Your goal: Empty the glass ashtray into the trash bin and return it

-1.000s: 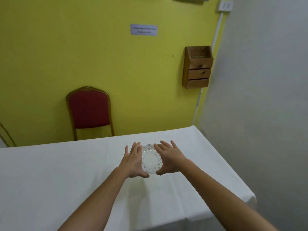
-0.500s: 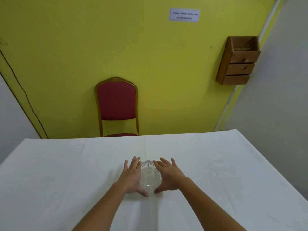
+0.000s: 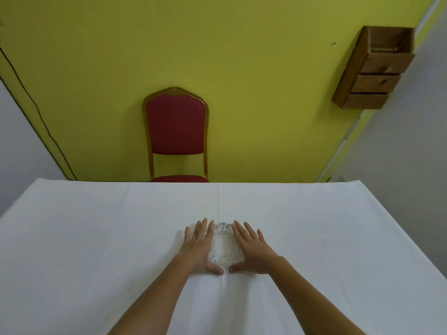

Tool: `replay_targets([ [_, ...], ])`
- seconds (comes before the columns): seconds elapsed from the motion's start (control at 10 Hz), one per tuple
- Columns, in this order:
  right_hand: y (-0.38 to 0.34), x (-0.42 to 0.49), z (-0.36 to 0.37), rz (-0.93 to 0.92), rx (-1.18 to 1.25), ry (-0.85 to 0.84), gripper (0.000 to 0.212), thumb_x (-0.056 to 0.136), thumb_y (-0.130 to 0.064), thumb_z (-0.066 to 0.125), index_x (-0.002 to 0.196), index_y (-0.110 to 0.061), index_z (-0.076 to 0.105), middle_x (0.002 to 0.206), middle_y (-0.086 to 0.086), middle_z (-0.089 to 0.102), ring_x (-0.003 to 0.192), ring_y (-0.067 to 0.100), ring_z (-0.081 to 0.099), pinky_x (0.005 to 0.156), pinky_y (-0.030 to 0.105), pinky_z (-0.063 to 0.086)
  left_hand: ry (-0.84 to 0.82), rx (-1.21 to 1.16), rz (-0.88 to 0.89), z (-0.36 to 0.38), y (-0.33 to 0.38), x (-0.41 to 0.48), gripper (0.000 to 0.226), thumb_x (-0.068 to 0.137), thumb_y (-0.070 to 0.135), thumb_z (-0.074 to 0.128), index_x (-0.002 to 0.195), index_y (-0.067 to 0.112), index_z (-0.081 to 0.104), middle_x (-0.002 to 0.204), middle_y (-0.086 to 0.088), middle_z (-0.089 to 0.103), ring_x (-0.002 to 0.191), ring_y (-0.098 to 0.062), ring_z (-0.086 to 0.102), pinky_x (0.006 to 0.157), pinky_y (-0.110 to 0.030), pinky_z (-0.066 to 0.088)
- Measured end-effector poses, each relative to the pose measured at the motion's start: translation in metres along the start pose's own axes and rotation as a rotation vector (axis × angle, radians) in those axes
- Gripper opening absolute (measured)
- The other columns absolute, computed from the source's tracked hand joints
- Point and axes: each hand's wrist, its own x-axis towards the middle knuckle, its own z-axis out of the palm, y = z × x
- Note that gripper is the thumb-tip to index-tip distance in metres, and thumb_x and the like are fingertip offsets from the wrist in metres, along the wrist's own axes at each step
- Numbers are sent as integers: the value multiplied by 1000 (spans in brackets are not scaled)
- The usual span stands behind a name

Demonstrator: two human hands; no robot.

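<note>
The clear glass ashtray (image 3: 223, 246) sits on the white tablecloth (image 3: 96, 238) near the middle of the table, and it looks empty. My left hand (image 3: 198, 247) cups its left side and my right hand (image 3: 252, 250) cups its right side. Both palms lie against the rim, fingers stretched forward and flat, thumbs almost meeting at the near edge. No trash bin is in view.
A red chair with a gold frame (image 3: 176, 131) stands behind the table's far edge against the yellow wall. A wooden wall box (image 3: 373, 68) hangs at the upper right. The table's right edge runs along a grey wall.
The view has swung left and down so the table is now seen square-on. Both hands have lowered the ashtray onto the cloth and flattened beside it.
</note>
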Motion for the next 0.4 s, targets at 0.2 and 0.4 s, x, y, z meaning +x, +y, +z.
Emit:
replay_targets([
  [0.2, -4, 2, 4, 56, -108, -38, 144, 37, -94, 15, 150, -11, -17, 160, 4, -25, 146, 31, -22, 118, 57, -4, -17, 95, -19, 1, 0, 4, 163, 15, 101, -1, 151, 13, -18, 160, -11, -22, 148, -30, -20, 116, -55, -12],
  [0.4, -6, -9, -3, 46, -148, -103, 113, 79, -74, 46, 151, -10, -15, 161, 4, -21, 147, 29, -20, 117, 58, -4, -8, 326, 6, -13, -3, -11, 124, 66, 91, 31, 152, 14, -12, 161, -11, -18, 149, -31, -17, 117, -56, -9],
])
